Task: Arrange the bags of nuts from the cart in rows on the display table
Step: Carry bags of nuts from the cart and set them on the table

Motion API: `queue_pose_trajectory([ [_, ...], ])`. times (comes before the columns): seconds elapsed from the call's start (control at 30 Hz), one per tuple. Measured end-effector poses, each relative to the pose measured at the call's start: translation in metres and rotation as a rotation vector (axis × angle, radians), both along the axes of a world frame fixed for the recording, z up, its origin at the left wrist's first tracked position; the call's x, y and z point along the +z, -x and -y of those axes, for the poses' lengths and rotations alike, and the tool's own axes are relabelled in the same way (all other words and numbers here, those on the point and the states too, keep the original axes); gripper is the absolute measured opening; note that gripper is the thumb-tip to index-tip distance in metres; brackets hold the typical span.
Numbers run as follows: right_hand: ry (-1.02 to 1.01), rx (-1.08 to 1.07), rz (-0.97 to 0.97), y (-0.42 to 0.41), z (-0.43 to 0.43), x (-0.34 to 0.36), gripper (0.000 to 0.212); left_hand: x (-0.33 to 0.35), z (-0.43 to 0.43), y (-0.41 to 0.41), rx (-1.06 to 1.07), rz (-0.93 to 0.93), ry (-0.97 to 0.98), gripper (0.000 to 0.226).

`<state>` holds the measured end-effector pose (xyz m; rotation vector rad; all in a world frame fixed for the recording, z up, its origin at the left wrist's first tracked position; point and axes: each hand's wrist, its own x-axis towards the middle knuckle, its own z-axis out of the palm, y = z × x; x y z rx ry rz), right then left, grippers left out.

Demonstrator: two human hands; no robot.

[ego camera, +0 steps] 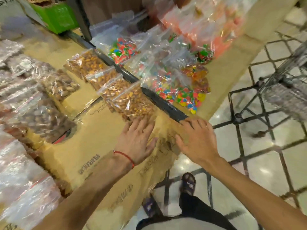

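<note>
— Four bags of nuts (108, 82) lay in a slanting row on the display table (93, 146), each overlapping the next. Did you see that too?
— I did. They held orange-brown nuts, and the row ran along a black strip (166, 105) that crossed the cardboard-covered top.
— Where was the left hand (136, 140)?
— Flat on the cardboard, palm down, fingers straight, gripping nothing. Its fingertips touched the near edge of the nearest bag (134, 103). A red string (126, 156) circled the wrist.
— And the right hand (197, 140)?
— Also palm down, fingers spread and loose, empty, just beside the left one at the table's corner. Its fingertips reached the near end of the black strip. Whether it rested on the cardboard or hung just above it, I could not tell; the picture was blurred there.
— What else sat on the table?
— Bags of darker nuts (54, 87) lay to the left of the row, apart from it. Past the strip were bags of coloured sweets (181, 95). A green box (56, 15) stood at the far end.
— And the cart (285, 77)?
— It was a wire one, on the tiled floor (265, 163) to the right, well apart from both hands. What it held I could not make out.
— Anything below?
— One sandalled foot (188, 181) on the floor beside the table's edge.
</note>
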<state>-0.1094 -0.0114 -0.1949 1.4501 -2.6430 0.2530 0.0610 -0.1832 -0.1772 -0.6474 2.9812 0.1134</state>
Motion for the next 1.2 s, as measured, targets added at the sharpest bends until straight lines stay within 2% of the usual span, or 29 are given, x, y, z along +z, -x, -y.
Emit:
queue_pose_trajectory([
  [0.17,0.130,-0.215,-0.013,0.044,-0.065,-0.018,0.054,0.002,-0.029,0.076,-0.170,0.040,-0.009,0.063],
  [0.3,0.107,-0.319,0.024,0.096,-0.113,-0.027,0.052,0.002,-0.061,0.150,-0.313,-0.002,0.009,0.060],
  [0.73,0.078,-0.382,0.030,0.324,-0.250,-0.034,0.043,-0.016,-0.204,0.429,-0.448,-0.018,-0.002,0.052],
  [0.97,-0.055,-0.608,0.112,0.451,-0.281,-0.028,0.048,-0.021,-0.226,0.572,-0.530,0.026,-0.065,0.057],
  [1.2,-0.078,-0.820,0.068,0.567,-0.278,-0.026,0.047,-0.026,-0.220,0.733,-0.680,0.042,-0.072,0.059],
])
